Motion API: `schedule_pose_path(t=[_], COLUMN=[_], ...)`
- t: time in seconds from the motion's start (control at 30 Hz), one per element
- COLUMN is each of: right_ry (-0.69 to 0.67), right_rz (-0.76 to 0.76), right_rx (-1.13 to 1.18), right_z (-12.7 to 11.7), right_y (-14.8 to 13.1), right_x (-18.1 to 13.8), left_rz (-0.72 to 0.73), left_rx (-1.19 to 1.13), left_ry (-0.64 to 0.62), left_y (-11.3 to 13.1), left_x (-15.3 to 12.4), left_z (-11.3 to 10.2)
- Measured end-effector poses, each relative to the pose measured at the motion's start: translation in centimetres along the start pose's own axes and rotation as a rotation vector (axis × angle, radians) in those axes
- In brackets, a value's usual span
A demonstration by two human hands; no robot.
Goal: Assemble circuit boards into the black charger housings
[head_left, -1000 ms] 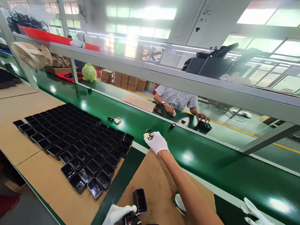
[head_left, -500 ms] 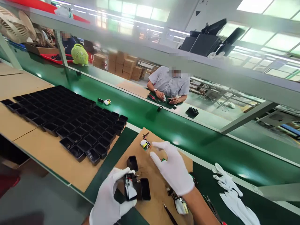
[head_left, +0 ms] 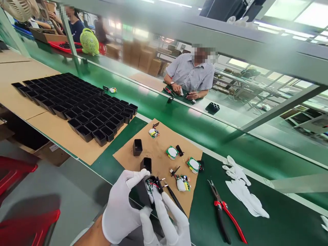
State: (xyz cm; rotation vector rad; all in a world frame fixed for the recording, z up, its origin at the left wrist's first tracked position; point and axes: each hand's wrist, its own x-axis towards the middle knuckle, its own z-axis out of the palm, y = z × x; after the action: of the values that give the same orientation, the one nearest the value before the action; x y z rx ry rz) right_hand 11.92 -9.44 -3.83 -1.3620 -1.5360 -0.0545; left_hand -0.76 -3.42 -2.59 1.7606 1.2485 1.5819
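My white-gloved left hand (head_left: 121,206) is closed around a black plastic case (head_left: 141,191), tilted with its opening towards the right. Inside the opening sit a circuit board with white padding (head_left: 149,189) and red wires. A black end piece with two metal pins (head_left: 159,184) stands at the opening. My gloved right hand (head_left: 167,222) grips the case from the near right side, its fingertips by the end piece. Two black cases (head_left: 137,147) stand just beyond. Several circuit boards (head_left: 172,152) with white pads and black end pieces lie on the cardboard (head_left: 159,160).
Rows of black cases (head_left: 84,131) fill cardboard at the left. Red-handled pliers (head_left: 221,205), dark tweezers (head_left: 175,198) and white gloves (head_left: 243,194) lie at right. Beyond runs a green belt (head_left: 151,106) under a metal frame; a co-worker (head_left: 191,73) sits opposite.
My right hand has come back from above the cardboard, near the far circuit board, to the held case. The case has turned in my left hand. The view has tilted down.
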Motion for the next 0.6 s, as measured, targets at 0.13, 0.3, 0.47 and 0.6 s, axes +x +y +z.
schedule_pose_path(t=[0.13,0.3,0.47,0.6], right_ry=[0.047,0.17,0.11,0.072], right_rz=[0.081,0.656,0.908,1.017], right_rx=[0.162,0.589,0.97,1.061], right_z=[0.2,-0.2,-0.8,-1.2], right_y=[0.6,1.8,4.2,5.4], right_x=[0.2,0.6,2.2,2.6], left_rz=[0.042,0.136,0.171,0.11], left_rx=[0.143,0.189,0.104,0.266], left_ry=[0.03,-0.041,-0.01,0.085], left_y=[0.9,2.4,0.8,-2.4], left_x=[-1.5,-1.0,0.4,1.9], left_z=[1.5,1.9,0.5,0.1])
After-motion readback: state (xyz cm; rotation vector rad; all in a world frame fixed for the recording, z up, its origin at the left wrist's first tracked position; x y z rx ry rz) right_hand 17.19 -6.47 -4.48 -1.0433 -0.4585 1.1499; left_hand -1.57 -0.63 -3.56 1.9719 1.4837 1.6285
